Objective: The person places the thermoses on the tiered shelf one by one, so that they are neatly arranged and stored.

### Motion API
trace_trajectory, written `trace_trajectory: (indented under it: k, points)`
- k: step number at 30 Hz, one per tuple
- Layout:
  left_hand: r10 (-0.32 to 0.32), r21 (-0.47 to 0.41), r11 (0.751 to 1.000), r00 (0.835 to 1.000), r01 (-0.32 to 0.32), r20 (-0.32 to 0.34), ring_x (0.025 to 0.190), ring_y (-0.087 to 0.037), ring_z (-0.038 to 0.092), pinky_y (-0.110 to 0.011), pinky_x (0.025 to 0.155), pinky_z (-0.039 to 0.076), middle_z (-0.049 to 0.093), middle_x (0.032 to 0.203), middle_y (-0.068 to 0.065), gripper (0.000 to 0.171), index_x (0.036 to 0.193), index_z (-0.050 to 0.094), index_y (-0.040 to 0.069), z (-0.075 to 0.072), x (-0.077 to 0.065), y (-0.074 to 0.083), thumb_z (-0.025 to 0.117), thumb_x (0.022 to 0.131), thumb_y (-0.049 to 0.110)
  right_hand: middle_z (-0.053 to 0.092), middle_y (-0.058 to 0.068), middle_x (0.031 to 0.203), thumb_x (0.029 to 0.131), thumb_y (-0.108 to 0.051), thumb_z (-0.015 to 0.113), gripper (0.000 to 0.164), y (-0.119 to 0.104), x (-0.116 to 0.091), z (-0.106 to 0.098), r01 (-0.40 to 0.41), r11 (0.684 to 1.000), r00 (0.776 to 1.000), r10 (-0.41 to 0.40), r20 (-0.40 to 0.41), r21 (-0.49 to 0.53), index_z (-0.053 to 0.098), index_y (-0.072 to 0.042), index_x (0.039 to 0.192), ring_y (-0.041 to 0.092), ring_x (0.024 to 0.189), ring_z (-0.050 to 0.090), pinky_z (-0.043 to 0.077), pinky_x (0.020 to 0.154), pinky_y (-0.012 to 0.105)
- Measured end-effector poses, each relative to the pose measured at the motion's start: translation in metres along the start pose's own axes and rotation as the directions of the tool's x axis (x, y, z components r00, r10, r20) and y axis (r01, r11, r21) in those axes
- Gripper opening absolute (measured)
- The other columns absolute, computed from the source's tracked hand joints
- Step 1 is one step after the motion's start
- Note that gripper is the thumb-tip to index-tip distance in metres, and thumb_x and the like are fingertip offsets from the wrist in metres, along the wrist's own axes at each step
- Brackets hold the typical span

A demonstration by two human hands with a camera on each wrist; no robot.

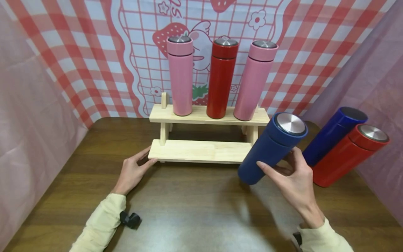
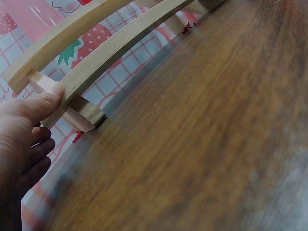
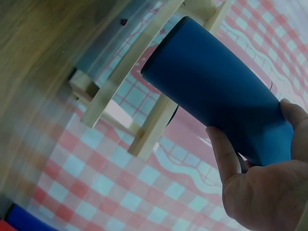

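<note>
My right hand point(image 1: 299, 183) grips a matte blue thermos bottle point(image 1: 266, 150) with a steel-topped lid. The bottle leans to the right, raised off the table by the right end of a two-tier wooden rack point(image 1: 192, 150). In the right wrist view the bottle's dark base points towards the rack, and thumb and fingers lie on either side of its body. At the rack's left end, my left hand point(image 1: 133, 173) pinches the end of the lower shelf, its thumb point(image 2: 50, 96) on the front edge. Two pink bottles point(image 1: 181, 80) and a red bottle point(image 1: 221, 80) between them stand on the upper shelf.
To the right of my right hand, a glossy dark blue bottle point(image 1: 330, 136) and another red bottle point(image 1: 343, 157) stand close together on the brown wooden table point(image 1: 195, 210). A checked strawberry-print cloth point(image 1: 94, 70) hangs behind the rack, with pink curtains point(image 1: 34, 105) at both sides.
</note>
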State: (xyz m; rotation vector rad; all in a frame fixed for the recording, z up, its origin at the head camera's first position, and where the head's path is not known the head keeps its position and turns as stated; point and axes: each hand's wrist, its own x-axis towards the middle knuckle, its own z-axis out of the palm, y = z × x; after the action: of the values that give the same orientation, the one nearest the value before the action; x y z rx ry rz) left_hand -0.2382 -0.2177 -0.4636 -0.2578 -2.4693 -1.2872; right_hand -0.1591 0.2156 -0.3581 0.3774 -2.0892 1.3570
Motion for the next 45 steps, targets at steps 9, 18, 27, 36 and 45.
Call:
trace_trajectory:
  k: [9, 18, 27, 36, 45]
  points:
    - [-0.009, -0.004, 1.000, 1.000, 0.009, 0.011, 0.126, -0.034, 0.061, -0.052, 0.104, 0.049, 0.064, 0.136, -0.018, 0.059, 0.144, 0.061, 0.005, 0.001, 0.001, 0.002, 0.079, 0.095, 0.032, 0.071, 0.000, 0.109, 0.069, 0.019, 0.086, 0.073, -0.002, 0.005, 0.014, 0.031, 0.999, 0.999, -0.032, 0.037, 0.021, 0.056, 0.008, 0.134, 0.009, 0.088, 0.073, 0.060, 0.071, 0.024]
    - [-0.014, -0.001, 1.000, 1.000, 0.014, 0.012, 0.126, -0.035, 0.061, -0.052, 0.104, 0.049, 0.064, 0.136, -0.018, 0.058, 0.145, 0.061, 0.005, 0.000, 0.000, 0.001, 0.079, 0.095, 0.031, 0.070, 0.002, 0.113, 0.069, 0.018, 0.087, 0.072, -0.007, 0.010, 0.026, 0.034, 0.996, 0.998, -0.037, 0.046, 0.080, 0.057, 0.007, 0.134, 0.013, 0.100, 0.071, 0.060, 0.072, 0.024]
    - [-0.019, -0.005, 1.000, 1.000, 0.019, 0.015, 0.125, -0.035, 0.061, -0.052, 0.104, 0.049, 0.064, 0.136, -0.019, 0.059, 0.145, 0.061, 0.005, -0.001, 0.001, 0.000, 0.078, 0.095, 0.031, 0.070, 0.014, 0.117, 0.072, 0.012, 0.089, 0.074, -0.009, 0.015, 0.038, 0.021, 0.997, 0.996, -0.027, 0.087, 0.068, 0.056, 0.005, 0.137, 0.013, 0.099, 0.069, 0.060, 0.070, 0.023]
    - [-0.020, -0.002, 1.000, 1.000, 0.020, 0.013, 0.125, -0.034, 0.061, -0.052, 0.104, 0.049, 0.064, 0.136, -0.018, 0.059, 0.145, 0.061, 0.004, 0.000, 0.000, 0.000, 0.079, 0.095, 0.031, 0.070, 0.016, 0.119, 0.073, 0.006, 0.091, 0.074, -0.011, 0.018, 0.052, 0.026, 0.998, 0.992, -0.033, 0.122, 0.058, 0.056, 0.004, 0.137, 0.015, 0.101, 0.068, 0.061, 0.072, 0.026]
    - [-0.015, -0.002, 1.000, 1.000, 0.015, 0.008, 0.124, -0.034, 0.063, -0.052, 0.101, 0.051, 0.065, 0.135, -0.019, 0.059, 0.144, 0.061, 0.003, 0.000, 0.000, 0.000, 0.079, 0.095, 0.030, 0.070, 0.014, 0.122, 0.074, 0.004, 0.092, 0.073, -0.012, 0.023, 0.063, 0.048, 0.998, 0.989, -0.054, 0.136, 0.051, 0.056, 0.003, 0.137, 0.019, 0.103, 0.067, 0.060, 0.079, 0.024]
